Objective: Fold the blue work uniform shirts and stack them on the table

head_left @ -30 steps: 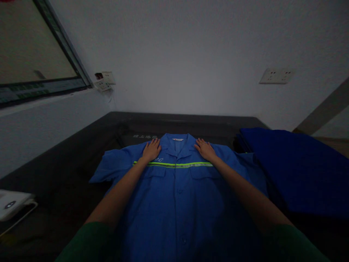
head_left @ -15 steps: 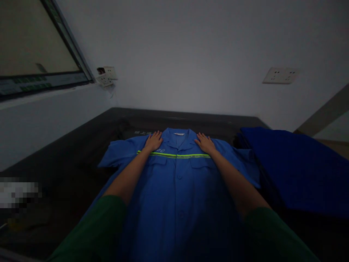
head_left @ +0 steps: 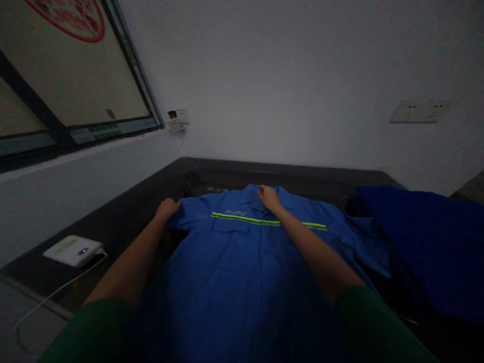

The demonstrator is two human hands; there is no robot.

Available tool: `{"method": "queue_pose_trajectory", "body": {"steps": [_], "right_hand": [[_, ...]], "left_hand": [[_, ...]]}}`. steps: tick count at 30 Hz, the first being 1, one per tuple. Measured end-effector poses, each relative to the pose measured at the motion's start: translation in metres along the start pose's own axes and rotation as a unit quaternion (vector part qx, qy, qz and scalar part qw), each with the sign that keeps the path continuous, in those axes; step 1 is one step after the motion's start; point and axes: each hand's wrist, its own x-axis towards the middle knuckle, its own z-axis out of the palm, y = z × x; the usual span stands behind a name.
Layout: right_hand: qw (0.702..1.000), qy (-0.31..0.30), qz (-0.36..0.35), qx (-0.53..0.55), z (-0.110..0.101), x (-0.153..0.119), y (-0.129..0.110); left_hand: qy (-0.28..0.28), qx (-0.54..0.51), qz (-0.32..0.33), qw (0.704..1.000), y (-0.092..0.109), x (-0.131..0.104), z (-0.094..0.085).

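Note:
A blue short-sleeved work shirt (head_left: 230, 272) lies spread out front side up, its collar away from me. A yellow-green stripe crosses its chest, with white letters above it on the left. My left hand (head_left: 169, 207) is closed on the cuff of the left-side sleeve. At the collar, my right hand (head_left: 269, 197) has its fingers bent together on the cloth near the neck opening. The lower part of the shirt fades into shadow between my forearms.
A dark padded surface (head_left: 325, 175) lies under the shirt, against the white wall. Folded dark blue cloth (head_left: 431, 242) is stacked on the right. On the left sits a white device (head_left: 73, 250) with a cable, below a window. Sockets (head_left: 419, 111) are on the wall.
My left hand has gone from the shirt's shoulder out to the sleeve end and closed on it. My right hand has moved from flat on the other shoulder to the collar. The view has shifted left.

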Motion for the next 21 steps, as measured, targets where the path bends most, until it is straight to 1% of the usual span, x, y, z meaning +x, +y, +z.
{"method": "queue_pose_trajectory", "body": {"steps": [2,5,7,9,12,15,19,21], "right_hand": [[1.000,-0.001,0.023,0.010,0.013,0.019,-0.011],[0.999,-0.004,0.038,0.027,0.031,0.043,-0.020],[0.999,-0.008,0.039,0.035,0.042,0.056,-0.023],[0.998,-0.013,0.043,0.037,0.052,0.065,-0.024],[0.998,-0.017,0.052,0.035,0.067,0.075,-0.022],[0.998,-0.010,0.059,0.029,0.076,0.082,-0.016],[0.998,0.008,0.067,0.018,0.080,0.089,-0.008],[0.997,0.015,0.072,0.011,0.079,0.091,-0.007]], "left_hand": [[-0.032,0.002,-0.026,0.999,-0.008,0.002,-0.001],[-0.070,-0.009,-0.038,0.997,-0.011,0.010,0.002],[-0.083,-0.030,-0.032,0.996,-0.012,0.016,0.007],[-0.082,-0.056,-0.021,0.995,-0.013,0.020,0.012],[-0.065,-0.095,-0.001,0.993,-0.014,0.025,0.020],[-0.023,-0.125,0.007,0.992,-0.015,0.030,0.022],[0.053,-0.140,0.000,0.989,-0.017,0.034,0.020],[0.076,-0.140,-0.001,0.987,-0.018,0.032,0.022]]}}
